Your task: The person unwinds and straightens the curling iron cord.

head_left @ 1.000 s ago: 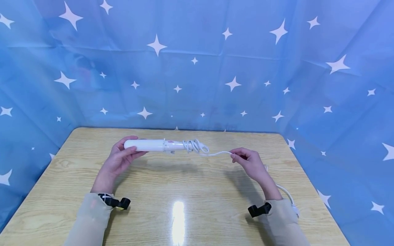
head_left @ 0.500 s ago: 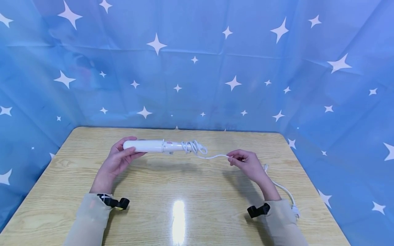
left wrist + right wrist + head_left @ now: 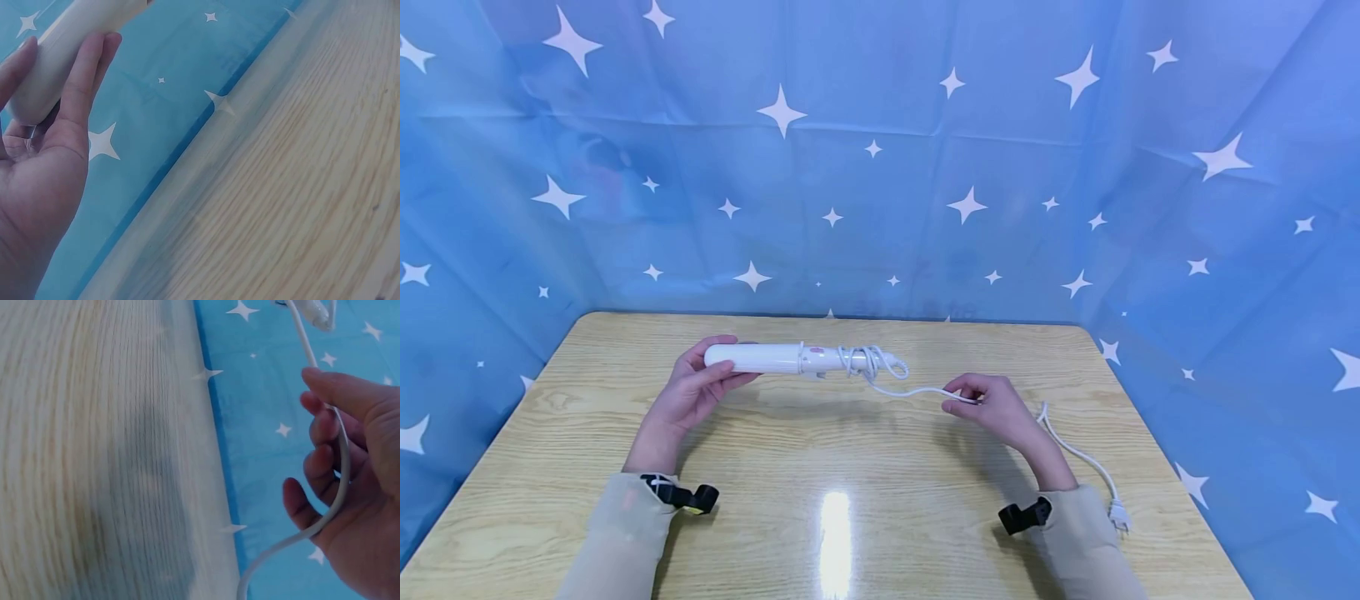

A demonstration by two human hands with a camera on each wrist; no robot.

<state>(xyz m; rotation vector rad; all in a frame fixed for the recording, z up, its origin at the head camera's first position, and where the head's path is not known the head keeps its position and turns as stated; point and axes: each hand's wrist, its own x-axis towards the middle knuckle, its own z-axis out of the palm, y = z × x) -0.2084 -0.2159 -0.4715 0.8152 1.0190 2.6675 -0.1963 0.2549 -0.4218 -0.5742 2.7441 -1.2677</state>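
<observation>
— what's the left hand (image 3: pixel 688 393) got?

— a white wand-shaped appliance (image 3: pixel 767 357), held level above the wooden surface (image 3: pixel 850 467). the fingers (image 3: pixel 87 75) are curled round its rounded end, thumb on the near side, and the rest of the body sticks out toward the middle.

— and that tangle on it?

— that's its white cord (image 3: pixel 910 390), wound in a few loose loops about the end away from the left hand. from there it sags across to the right hand (image 3: pixel 992 410).

— is the right hand gripping it?

— yes, lightly. the cord (image 3: pixel 340 456) runs through the curled fingers (image 3: pixel 325 419), pinched near the fingertips and passing across the palm. the hand hovers just over the surface, lower than the wand.

— where does the cord end?

— it trails behind the right hand, along the surface past the beige sleeve (image 3: pixel 1086 542), and ends in a plug (image 3: pixel 1118 517) lying near the right edge.

— anything else about?

— a blue cloth with white stars (image 3: pixel 880 167) hangs behind and to both sides, and a small black clip sits at each wrist.
</observation>
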